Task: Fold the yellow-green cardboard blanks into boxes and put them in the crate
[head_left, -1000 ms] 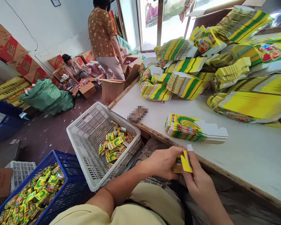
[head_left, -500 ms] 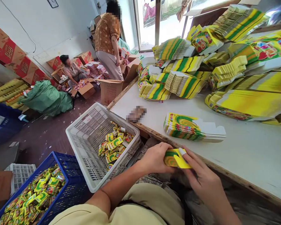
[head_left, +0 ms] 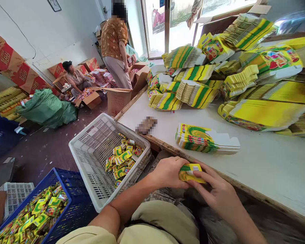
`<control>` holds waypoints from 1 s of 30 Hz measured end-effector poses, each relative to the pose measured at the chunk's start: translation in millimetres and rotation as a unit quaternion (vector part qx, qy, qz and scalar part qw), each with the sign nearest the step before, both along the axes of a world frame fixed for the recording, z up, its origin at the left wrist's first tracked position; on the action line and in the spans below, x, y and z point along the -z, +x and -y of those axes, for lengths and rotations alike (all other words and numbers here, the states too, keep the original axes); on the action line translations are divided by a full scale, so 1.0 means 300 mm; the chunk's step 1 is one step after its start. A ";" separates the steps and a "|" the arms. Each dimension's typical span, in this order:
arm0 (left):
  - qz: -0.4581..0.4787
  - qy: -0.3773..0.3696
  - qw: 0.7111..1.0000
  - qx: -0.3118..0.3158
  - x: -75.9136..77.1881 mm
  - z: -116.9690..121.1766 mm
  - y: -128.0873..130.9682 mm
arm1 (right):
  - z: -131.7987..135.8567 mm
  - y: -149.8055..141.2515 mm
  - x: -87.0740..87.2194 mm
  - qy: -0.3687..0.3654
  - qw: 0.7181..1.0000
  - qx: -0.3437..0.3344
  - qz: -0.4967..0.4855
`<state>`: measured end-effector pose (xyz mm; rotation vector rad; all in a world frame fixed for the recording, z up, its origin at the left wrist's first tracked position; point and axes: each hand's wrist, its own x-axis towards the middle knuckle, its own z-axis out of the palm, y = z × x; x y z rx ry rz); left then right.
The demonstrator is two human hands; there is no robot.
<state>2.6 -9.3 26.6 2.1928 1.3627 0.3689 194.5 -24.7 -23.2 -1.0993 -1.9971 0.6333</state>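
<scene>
A small yellow-and-green printed carton (head_left: 190,172) is between my hands, over my lap at the table's front edge. My left hand (head_left: 169,172) is wrapped round its left end. The fingers of my right hand (head_left: 216,188) press on its right end, where a barcode shows on the yellow face beside a small white patch. Just beyond, a stack of flat folded cartons (head_left: 205,139) lies on the white table (head_left: 264,162). To my left stands a white plastic crate (head_left: 87,169) with several folded cartons (head_left: 123,159) inside.
Large bundles of flat cartons (head_left: 193,93) are piled at the table's back. A blue crate (head_left: 76,189) full of filled-looking yellow packs (head_left: 38,213) is at lower left. One person (head_left: 115,51) stands by an open box (head_left: 119,100); another person (head_left: 75,79) sits farther back.
The end flap of the carton, sticking out half a second ago, now lies folded down under my right fingers. The view has shifted slightly.
</scene>
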 end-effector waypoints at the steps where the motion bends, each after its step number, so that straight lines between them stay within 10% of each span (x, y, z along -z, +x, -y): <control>1: -0.009 0.006 1.000 -0.007 0.001 0.000 0.001 | 0.006 -0.025 0.006 -0.004 1.000 0.028 -0.012; 6: -0.033 -0.014 0.997 -0.069 -0.042 0.004 -0.112 | -0.031 -0.099 -0.003 -0.015 0.998 0.049 -0.033; 15: -0.235 -0.025 0.923 -0.303 -0.134 0.046 -0.532 | -0.399 0.057 0.006 0.098 0.968 0.188 0.136; 25: -0.010 -0.111 0.985 -0.130 -0.051 0.015 -0.320 | -0.424 0.041 0.008 0.084 0.972 0.190 0.108; 30: 0.205 -0.198 0.956 -0.077 0.012 -0.016 -0.172 | -0.376 0.015 -0.076 -0.008 0.979 0.195 -0.057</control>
